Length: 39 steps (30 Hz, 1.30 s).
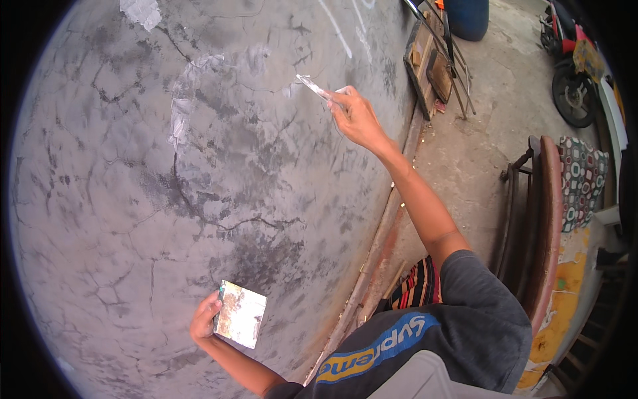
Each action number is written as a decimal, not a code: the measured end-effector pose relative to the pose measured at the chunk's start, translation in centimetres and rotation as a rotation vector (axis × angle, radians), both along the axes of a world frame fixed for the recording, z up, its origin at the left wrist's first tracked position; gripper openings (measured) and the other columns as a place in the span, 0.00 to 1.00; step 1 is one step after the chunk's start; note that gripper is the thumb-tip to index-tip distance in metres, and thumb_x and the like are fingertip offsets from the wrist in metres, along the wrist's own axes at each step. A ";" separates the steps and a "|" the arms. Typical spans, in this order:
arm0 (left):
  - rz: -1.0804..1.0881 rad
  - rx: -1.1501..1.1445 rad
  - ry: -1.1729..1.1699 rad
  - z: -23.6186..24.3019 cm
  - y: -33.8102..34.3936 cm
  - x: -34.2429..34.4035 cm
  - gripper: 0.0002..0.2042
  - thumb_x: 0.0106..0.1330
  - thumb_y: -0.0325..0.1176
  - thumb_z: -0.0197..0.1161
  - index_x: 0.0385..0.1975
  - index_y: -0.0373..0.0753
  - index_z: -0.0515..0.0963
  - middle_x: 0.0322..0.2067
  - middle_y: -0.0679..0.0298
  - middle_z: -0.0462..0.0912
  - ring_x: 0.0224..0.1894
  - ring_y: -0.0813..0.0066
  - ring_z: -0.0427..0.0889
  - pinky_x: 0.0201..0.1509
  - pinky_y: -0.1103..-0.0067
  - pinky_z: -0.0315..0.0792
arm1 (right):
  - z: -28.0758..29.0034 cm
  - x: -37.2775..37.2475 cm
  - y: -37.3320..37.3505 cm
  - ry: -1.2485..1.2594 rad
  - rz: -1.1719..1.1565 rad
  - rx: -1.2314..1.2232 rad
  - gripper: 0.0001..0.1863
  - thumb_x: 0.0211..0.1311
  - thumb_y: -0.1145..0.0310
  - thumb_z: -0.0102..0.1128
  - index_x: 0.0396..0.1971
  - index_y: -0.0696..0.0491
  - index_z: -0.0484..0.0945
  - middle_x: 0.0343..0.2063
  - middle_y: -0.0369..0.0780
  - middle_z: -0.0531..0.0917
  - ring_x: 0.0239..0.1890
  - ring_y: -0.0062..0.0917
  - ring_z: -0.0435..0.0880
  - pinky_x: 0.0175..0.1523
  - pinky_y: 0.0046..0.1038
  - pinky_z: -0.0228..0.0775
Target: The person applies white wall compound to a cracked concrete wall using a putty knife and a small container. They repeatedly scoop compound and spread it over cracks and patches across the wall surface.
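Observation:
A grey, cracked plaster wall (100,219) fills the left and middle of the view. My right hand (359,120), reaching far up, is closed on a putty knife (315,87). White paste coats its blade, whose tip is at or very near the wall; contact is hard to judge. Lower down, my left hand (205,318) grips a square, flat plate (247,314) by its left edge. Bright white and brownish smears cover the plate's face. A strip of white filler (180,121) lies along one crack, and another white patch (141,11) is at the top left.
Wooden boards and thin rods (435,66) lean at the wall's far end, beside a blue barrel (467,18). A red motorcycle (573,93) stands far right. Closer, a curved wooden bench (548,213) adjoins a patterned cloth (579,183). Striped fabric (419,284) is below my right arm.

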<state>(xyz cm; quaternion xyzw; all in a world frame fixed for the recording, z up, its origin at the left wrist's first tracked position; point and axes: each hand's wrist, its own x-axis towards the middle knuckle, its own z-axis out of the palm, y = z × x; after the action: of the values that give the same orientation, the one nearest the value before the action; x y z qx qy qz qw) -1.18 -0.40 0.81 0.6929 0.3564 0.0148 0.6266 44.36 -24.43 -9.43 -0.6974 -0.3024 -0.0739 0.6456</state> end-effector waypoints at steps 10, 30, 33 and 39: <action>-0.063 0.034 0.053 1.3 -1.2 0.8 0.24 0.60 0.39 0.61 0.50 0.26 0.71 0.43 0.58 0.79 0.44 0.74 0.75 0.51 0.80 0.65 | -3.9 -2.9 10.0 0.038 -0.182 0.403 0.16 0.63 0.77 0.52 0.50 0.58 0.76 0.35 0.41 0.70 0.30 0.23 0.71 0.33 0.26 0.66; -0.075 0.004 0.032 0.7 -0.9 0.8 0.22 0.61 0.37 0.60 0.50 0.27 0.72 0.42 0.60 0.79 0.44 0.75 0.75 0.51 0.81 0.66 | -1.4 0.0 -0.1 0.010 0.076 -0.067 0.15 0.63 0.69 0.55 0.48 0.55 0.79 0.26 0.38 0.68 0.18 0.19 0.65 0.27 0.26 0.61; -0.062 0.004 0.033 0.8 -0.8 0.5 0.22 0.61 0.36 0.60 0.51 0.27 0.72 0.43 0.60 0.79 0.45 0.74 0.75 0.51 0.81 0.66 | -0.2 1.7 -0.7 0.045 0.027 -0.022 0.14 0.63 0.70 0.56 0.48 0.53 0.80 0.27 0.37 0.68 0.19 0.18 0.65 0.27 0.26 0.61; 0.005 0.074 0.045 1.0 -1.0 0.2 0.23 0.60 0.35 0.60 0.51 0.26 0.72 0.43 0.59 0.79 0.46 0.73 0.75 0.53 0.80 0.65 | -1.7 1.5 2.4 -0.015 -0.116 0.071 0.14 0.62 0.71 0.57 0.48 0.54 0.80 0.29 0.37 0.70 0.21 0.17 0.66 0.28 0.24 0.62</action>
<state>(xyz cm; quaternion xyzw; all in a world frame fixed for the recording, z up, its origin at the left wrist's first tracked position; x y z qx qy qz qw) -1.02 -1.40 1.81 0.7149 0.3713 0.0141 0.5923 45.89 -22.01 -11.12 -0.6897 -0.2636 -0.1270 0.6623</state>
